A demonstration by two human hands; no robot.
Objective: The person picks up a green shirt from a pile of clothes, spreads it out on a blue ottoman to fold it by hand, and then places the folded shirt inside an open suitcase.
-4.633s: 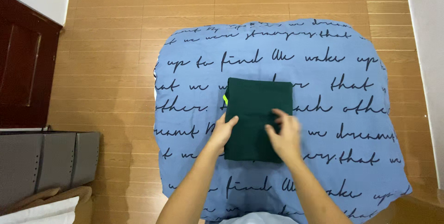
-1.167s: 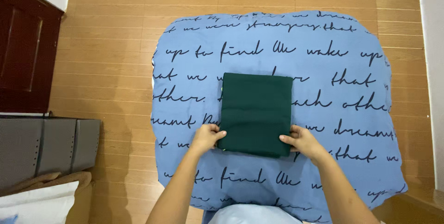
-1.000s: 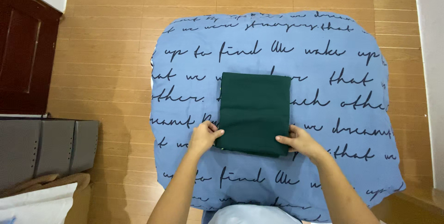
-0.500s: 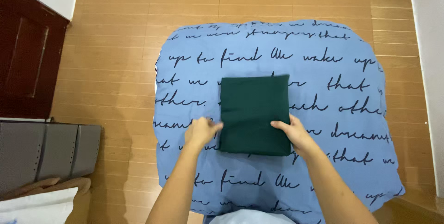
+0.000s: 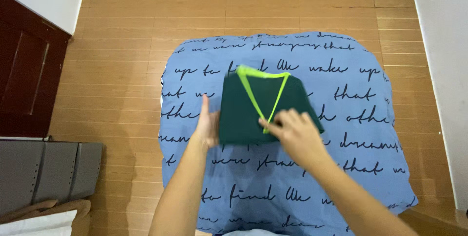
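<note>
A folded dark green garment [image 5: 242, 114] lies on a blue sheet [image 5: 351, 167] printed with black script. Its upper face shows a neon green V-shaped neck trim [image 5: 263, 87]. My left hand [image 5: 208, 125] stands flat against the garment's left edge, fingers straight and pointing away from me. My right hand [image 5: 295, 136] is blurred by motion. It rests over the garment's near right part, fingers curled on the cloth by the tip of the V. The garment's near right corner is hidden under that hand.
The sheet is spread over a wooden plank floor [image 5: 122, 46]. A dark red door [image 5: 24, 65] stands at the left. Grey storage boxes [image 5: 48, 167] sit at the lower left, with folded white and tan cloth [image 5: 44, 219] below them. White walls border the right.
The garment has been turned over: a plain green face showed before, and the neon V trim faces up now. Both hands moved from its near corners to its left edge and top.
</note>
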